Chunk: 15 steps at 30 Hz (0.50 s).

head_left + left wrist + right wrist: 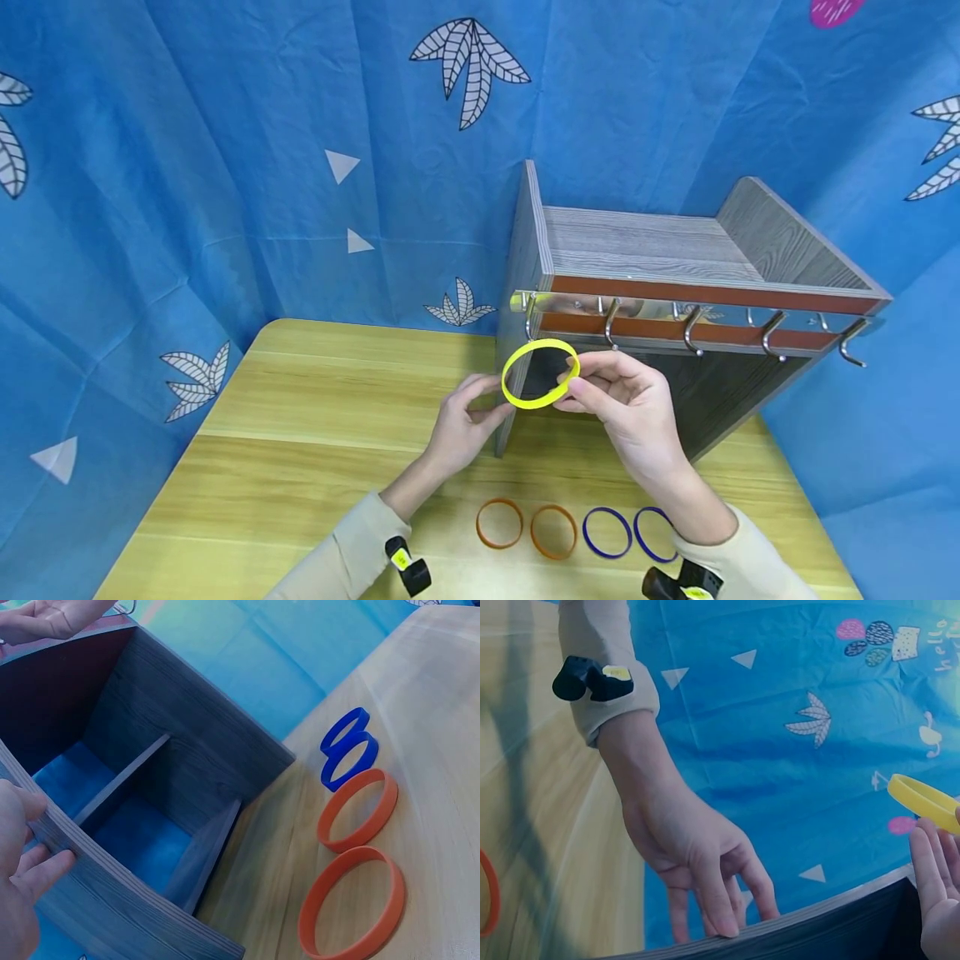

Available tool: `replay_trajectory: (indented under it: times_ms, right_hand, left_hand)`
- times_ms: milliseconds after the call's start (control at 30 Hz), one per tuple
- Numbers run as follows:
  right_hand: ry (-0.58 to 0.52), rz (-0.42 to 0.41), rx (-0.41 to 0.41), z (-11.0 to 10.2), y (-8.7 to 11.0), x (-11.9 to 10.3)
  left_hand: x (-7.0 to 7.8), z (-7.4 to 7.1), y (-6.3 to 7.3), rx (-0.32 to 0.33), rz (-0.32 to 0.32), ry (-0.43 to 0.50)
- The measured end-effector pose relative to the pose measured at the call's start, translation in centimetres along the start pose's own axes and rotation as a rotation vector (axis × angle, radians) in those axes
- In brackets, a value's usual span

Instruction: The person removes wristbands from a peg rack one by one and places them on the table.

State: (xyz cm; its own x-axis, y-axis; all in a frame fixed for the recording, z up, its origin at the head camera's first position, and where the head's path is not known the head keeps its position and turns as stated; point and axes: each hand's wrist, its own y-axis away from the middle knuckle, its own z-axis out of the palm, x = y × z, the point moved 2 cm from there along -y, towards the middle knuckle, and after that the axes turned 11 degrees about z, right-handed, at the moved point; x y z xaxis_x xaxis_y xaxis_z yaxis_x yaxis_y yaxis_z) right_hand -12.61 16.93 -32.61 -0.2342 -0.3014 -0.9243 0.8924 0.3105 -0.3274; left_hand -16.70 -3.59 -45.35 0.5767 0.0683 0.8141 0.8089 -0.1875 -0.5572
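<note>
A yellow silicone wristband (534, 403) is pinched between the thumb and fingers of my right hand (633, 408). It is raised in front of the rack, just below the leftmost metal hook (529, 315). My left hand (467, 421) rests at the front edge of the rack's left side panel (525, 250), its thumb and fingertips against the wood. In the right wrist view the left hand (697, 847) reaches down to that edge, and some fingers pass out of sight behind it. The yellow band (924, 804) tilts above the right hand's fingers there.
The grey wooden rack (645, 242) stands on the wooden table (300, 467), with several hooks along its front rail. Near the table's front lie two orange wristbands (499, 546) and two blue wristbands (606, 556) in a row. A blue patterned curtain (300, 167) hangs behind.
</note>
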Motion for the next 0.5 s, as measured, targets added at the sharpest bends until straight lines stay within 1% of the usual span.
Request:
replay_trajectory:
  times_ms: [200, 500]
  right_hand:
    - [-0.008, 0.014, -0.015, -0.7, 0.8, -0.2]
    - [-0.037, 0.005, -0.013, -2.9, 2.2, 0.4]
  left_hand:
    - [-0.1, 0.0, -0.1, 0.006, 0.002, 0.024]
    - [-0.1, 0.1, -0.1, 0.008, -0.017, 0.028]
